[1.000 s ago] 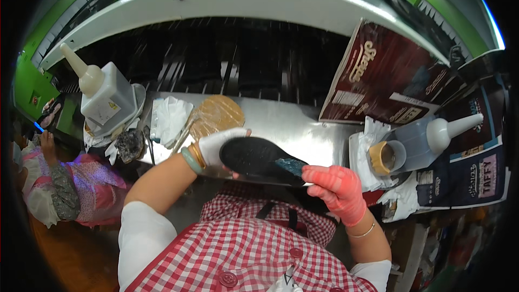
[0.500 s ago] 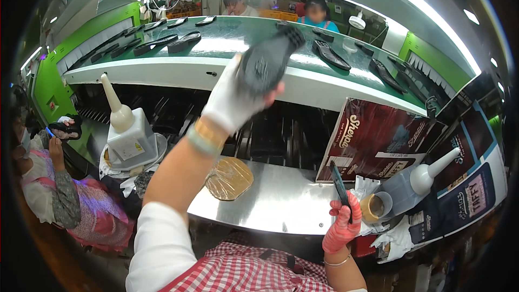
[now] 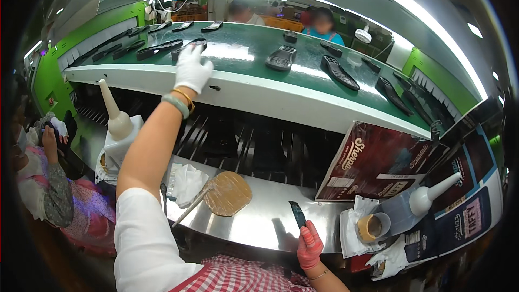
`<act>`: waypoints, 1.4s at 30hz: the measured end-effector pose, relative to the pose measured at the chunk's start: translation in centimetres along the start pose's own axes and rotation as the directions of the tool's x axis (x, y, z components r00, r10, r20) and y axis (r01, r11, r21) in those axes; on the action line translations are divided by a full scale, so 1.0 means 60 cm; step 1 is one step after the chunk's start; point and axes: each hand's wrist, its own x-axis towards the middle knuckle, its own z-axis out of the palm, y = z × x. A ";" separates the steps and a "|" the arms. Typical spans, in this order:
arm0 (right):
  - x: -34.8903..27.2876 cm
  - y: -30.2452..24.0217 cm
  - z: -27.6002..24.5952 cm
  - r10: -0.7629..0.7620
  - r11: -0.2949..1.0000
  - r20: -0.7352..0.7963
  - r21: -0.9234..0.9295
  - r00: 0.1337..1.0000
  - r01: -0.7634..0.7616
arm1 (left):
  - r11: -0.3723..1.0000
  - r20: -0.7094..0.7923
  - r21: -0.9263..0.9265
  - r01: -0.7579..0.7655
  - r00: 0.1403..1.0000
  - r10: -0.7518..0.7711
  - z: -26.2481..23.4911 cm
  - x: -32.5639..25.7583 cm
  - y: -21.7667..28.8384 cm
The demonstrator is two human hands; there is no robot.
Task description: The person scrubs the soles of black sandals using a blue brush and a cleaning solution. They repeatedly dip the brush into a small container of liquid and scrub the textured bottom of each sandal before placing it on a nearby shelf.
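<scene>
My left hand [image 3: 193,70], in a white glove, reaches over the near edge of the green belt. Its fingers lie over a black shoe sole [image 3: 200,42] and hide part of it; the thumb stands apart. My right hand [image 3: 310,246], in a red-pink glove, is low over the metal shelf. It is closed around a dark, flat, narrow tool [image 3: 297,214], which points up; its exact kind does not show. Another black shoe sole [image 3: 281,58] lies on the belt, right of my left hand.
More soles [image 3: 339,72] lie along the belt [image 3: 238,65]. A round brown pad [image 3: 229,193] and a crumpled white cloth [image 3: 189,183] are on the shelf [image 3: 265,227]. Spouted bottles [image 3: 120,127] stand at left and right, near a printed carton [image 3: 373,157]. A co-worker [image 3: 81,205] is at far left.
My left hand has let go of the sole it held, which now lies on the belt, and moved left to another. My right hand moved left and down with the dark tool.
</scene>
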 end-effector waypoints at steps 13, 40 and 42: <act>-0.019 0.008 0.024 -0.002 0.999 0.066 -0.033 0.998 0.004 | 0.917 0.598 0.312 0.248 0.699 -0.392 0.035 0.141 -0.141; 0.092 -0.025 -0.360 0.693 0.720 -0.464 0.401 0.552 -0.567 | -0.321 0.982 -0.168 0.932 0.187 0.031 -0.227 -0.599 0.274; 0.101 -0.011 -0.375 0.735 0.670 -0.449 0.364 0.508 -0.647 | -0.097 0.961 -0.204 0.974 0.218 0.171 -0.188 -0.634 0.243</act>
